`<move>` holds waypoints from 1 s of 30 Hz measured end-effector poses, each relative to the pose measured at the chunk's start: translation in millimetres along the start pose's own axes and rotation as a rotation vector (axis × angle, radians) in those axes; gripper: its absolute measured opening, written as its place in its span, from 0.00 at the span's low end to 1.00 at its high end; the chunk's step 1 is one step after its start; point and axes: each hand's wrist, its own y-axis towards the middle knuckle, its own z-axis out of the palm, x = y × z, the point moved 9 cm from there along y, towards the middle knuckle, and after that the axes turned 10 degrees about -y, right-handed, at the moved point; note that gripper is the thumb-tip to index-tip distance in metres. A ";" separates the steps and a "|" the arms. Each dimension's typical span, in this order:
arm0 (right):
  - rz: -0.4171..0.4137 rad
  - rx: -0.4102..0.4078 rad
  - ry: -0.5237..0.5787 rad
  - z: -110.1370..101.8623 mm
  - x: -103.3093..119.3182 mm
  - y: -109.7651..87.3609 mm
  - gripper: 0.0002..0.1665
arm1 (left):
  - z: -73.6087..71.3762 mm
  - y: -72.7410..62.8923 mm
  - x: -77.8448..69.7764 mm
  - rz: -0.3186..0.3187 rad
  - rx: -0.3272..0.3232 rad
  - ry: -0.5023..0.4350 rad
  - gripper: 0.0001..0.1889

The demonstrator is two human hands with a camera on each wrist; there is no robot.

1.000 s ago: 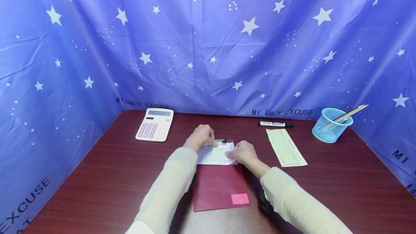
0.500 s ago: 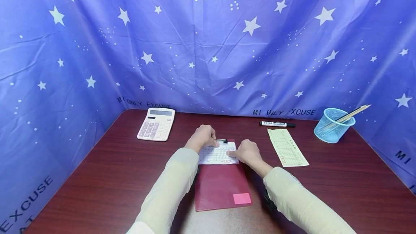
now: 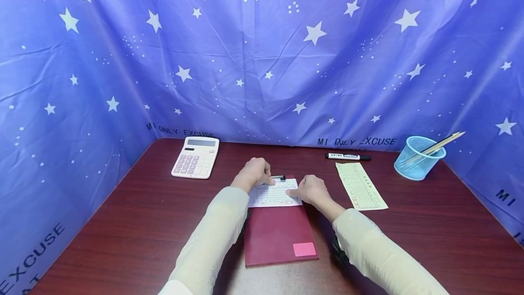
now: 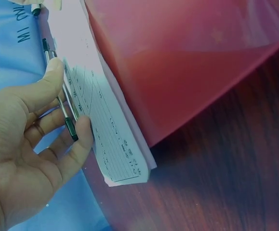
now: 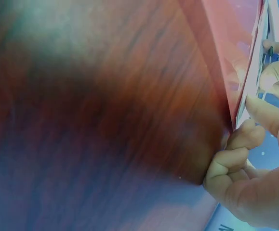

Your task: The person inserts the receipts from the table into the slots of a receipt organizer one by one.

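Note:
A dark red clipboard with a pink label lies at the middle of the table. Across its top part is a white printed form. My left hand pinches the clipboard's wire clip; in the left wrist view the thumb is at one side of the black-ended clip and fingers are at the other. At the form's right edge, my right hand pinches the paper, thumb on top. Curled fingers of this right hand sit beside the board's edge in the right wrist view, their tips partly hidden.
A calculator lies at the back left. To the right are a pale yellow-green form and a marker. A blue mesh pen holder with pencils stands at the far right. A starry blue curtain borders the table.
My right hand has shifted slightly right and away from me. The form's right end, curled a second ago, lies flatter and reaches farther right. My left hand stays at the clip.

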 end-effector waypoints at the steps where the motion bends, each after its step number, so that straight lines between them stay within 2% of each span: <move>1: -0.002 -0.002 -0.004 -0.1 0.5 -0.1 0.27 | -0.3 -0.1 -0.2 0.003 -0.001 0.002 0.13; 6: 0.005 -0.008 -0.024 -1.1 1.3 -0.4 0.26 | -0.9 -0.1 -1.3 0.010 -0.004 0.010 0.13; 15: 0.024 -0.015 -0.022 2.2 -1.1 1.7 0.26 | -0.9 -0.3 -0.9 -0.028 0.002 0.027 0.13; 22: 0.046 -0.029 -0.070 3.7 2.3 1.0 0.26 | -3.2 -3.3 -2.5 -0.009 -0.020 0.016 0.13; 30: 0.065 -0.033 -0.089 4.3 4.8 -3.1 0.24 | -1.5 -4.0 -2.2 -0.025 -0.016 0.023 0.14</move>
